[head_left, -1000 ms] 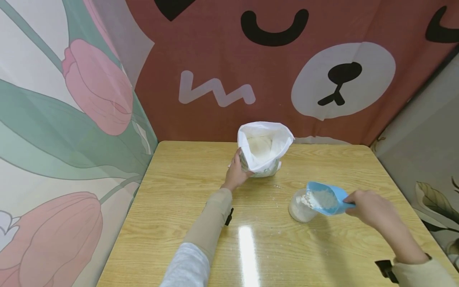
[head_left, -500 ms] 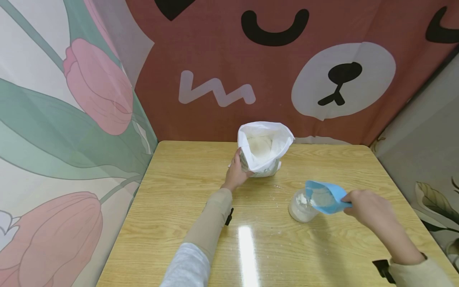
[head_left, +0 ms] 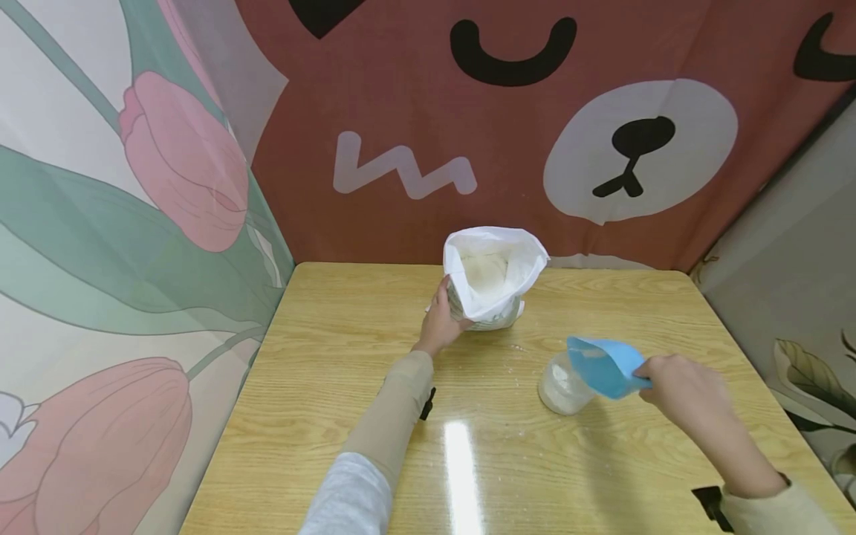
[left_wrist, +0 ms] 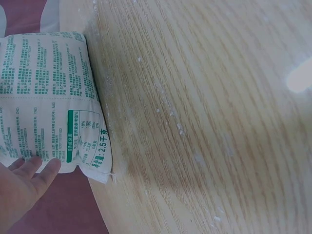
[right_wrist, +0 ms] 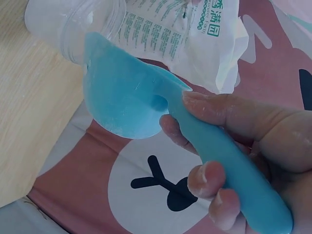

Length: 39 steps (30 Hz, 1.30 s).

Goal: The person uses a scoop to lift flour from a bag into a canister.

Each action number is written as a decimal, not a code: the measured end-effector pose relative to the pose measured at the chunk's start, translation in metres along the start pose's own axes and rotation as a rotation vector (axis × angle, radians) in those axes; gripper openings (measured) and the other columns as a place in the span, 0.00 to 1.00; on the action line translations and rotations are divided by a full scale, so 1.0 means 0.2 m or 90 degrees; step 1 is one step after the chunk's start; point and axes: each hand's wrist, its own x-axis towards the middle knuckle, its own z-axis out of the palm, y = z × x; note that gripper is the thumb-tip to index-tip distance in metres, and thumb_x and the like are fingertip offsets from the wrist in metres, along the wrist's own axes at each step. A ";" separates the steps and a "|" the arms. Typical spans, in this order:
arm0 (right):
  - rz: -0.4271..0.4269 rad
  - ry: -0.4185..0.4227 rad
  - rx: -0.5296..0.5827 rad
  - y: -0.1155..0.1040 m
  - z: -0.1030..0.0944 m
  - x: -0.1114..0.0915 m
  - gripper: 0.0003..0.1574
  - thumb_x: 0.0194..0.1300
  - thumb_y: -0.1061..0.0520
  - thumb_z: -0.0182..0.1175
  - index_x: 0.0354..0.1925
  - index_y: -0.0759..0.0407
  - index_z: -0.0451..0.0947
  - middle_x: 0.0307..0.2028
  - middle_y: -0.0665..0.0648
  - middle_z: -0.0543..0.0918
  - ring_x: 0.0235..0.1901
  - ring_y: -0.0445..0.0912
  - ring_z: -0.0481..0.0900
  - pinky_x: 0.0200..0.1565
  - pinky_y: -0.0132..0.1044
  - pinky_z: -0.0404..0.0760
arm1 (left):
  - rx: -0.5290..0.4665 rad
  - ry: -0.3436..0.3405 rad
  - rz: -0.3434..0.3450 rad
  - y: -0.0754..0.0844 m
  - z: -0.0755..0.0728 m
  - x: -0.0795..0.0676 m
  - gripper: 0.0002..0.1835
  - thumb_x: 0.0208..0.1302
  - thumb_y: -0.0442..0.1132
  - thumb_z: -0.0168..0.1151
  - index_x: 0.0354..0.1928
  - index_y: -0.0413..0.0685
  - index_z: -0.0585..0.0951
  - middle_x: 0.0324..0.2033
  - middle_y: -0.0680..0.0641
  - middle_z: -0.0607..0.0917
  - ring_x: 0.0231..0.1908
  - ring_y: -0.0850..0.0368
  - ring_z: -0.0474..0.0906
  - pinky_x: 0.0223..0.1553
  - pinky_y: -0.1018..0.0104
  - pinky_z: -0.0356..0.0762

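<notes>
My right hand (head_left: pixel 685 390) grips the handle of a light-blue plastic scoop (head_left: pixel 605 368). The scoop is tilted down over the mouth of a clear jar (head_left: pixel 562 394), its bowl looking nearly bare inside. White flour lies in the jar. In the right wrist view the thumb and fingers wrap the scoop handle (right_wrist: pixel 229 170), with white dust on the fingertips. Farther back, my left hand (head_left: pixel 443 321) holds the left side of an open white flour bag (head_left: pixel 498 303), which is partly full. Green print covers its front, with my fingers (left_wrist: pixel 48 170) against it.
Everything stands on a wooden table (head_left: pixel 348 319). Specks of flour (left_wrist: pixel 178 126) are scattered near the bag. Behind the table hangs a reddish-brown cloth (head_left: pixel 401 89) with a bear print, and a floral cloth (head_left: pixel 180 163) hangs at the left.
Flour has slid from the scoop into the jar, and its bowl now shows almost bare. The right hand has tipped the scoop and shifted slightly left. The left hand and bag have stayed still.
</notes>
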 end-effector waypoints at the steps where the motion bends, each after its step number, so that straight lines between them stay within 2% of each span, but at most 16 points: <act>1: -0.003 0.002 -0.002 0.00 0.00 0.00 0.18 0.45 0.62 0.68 0.39 0.64 0.82 0.34 0.68 0.80 0.19 0.45 0.73 0.14 0.35 0.65 | 0.001 -0.001 0.000 0.00 0.00 0.00 0.55 0.47 0.49 0.69 0.69 0.54 0.41 0.62 0.37 0.59 0.55 0.41 0.64 0.51 0.49 0.65; 10: -0.038 0.091 -0.062 -0.03 0.03 -0.03 0.13 0.40 0.62 0.71 0.30 0.60 0.84 0.21 0.59 0.80 0.12 0.40 0.64 0.10 0.32 0.63 | 0.007 -0.005 -0.008 0.00 0.00 0.00 0.56 0.47 0.49 0.69 0.69 0.55 0.40 0.62 0.37 0.58 0.55 0.41 0.64 0.51 0.50 0.65; 14: -0.047 0.135 -0.090 -0.05 0.04 -0.04 0.10 0.40 0.64 0.70 0.26 0.57 0.83 0.12 0.51 0.72 0.10 0.41 0.58 0.09 0.32 0.60 | 0.010 -0.006 -0.010 0.00 0.00 0.00 0.56 0.47 0.50 0.69 0.69 0.55 0.40 0.62 0.37 0.58 0.55 0.42 0.64 0.51 0.50 0.66; 17: -0.045 0.150 -0.090 -0.06 0.04 -0.05 0.09 0.40 0.66 0.69 0.24 0.57 0.82 0.10 0.49 0.67 0.10 0.42 0.57 0.08 0.32 0.58 | 0.005 -0.006 -0.006 0.00 0.00 -0.01 0.55 0.47 0.50 0.69 0.69 0.55 0.40 0.62 0.37 0.58 0.56 0.42 0.63 0.51 0.50 0.65; 20: -0.046 0.150 -0.084 -0.05 0.04 -0.05 0.09 0.40 0.66 0.69 0.24 0.57 0.82 0.11 0.49 0.68 0.10 0.42 0.58 0.09 0.33 0.59 | 0.003 -0.006 -0.003 0.00 0.00 -0.01 0.55 0.47 0.50 0.68 0.69 0.55 0.40 0.62 0.37 0.58 0.56 0.42 0.63 0.52 0.49 0.65; 26: -0.051 0.140 -0.077 -0.04 0.04 -0.04 0.10 0.40 0.65 0.71 0.26 0.58 0.82 0.16 0.54 0.76 0.10 0.41 0.60 0.09 0.33 0.61 | -0.003 -0.011 -0.005 0.01 -0.01 -0.01 0.55 0.48 0.52 0.67 0.69 0.56 0.39 0.63 0.38 0.57 0.58 0.42 0.61 0.53 0.49 0.63; 39: -0.050 0.136 -0.077 -0.04 0.04 -0.04 0.11 0.39 0.64 0.71 0.26 0.58 0.82 0.16 0.54 0.77 0.10 0.42 0.61 0.08 0.34 0.62 | -0.010 -0.010 -0.005 0.01 -0.01 -0.01 0.55 0.48 0.52 0.67 0.69 0.57 0.39 0.63 0.38 0.57 0.58 0.42 0.61 0.53 0.49 0.63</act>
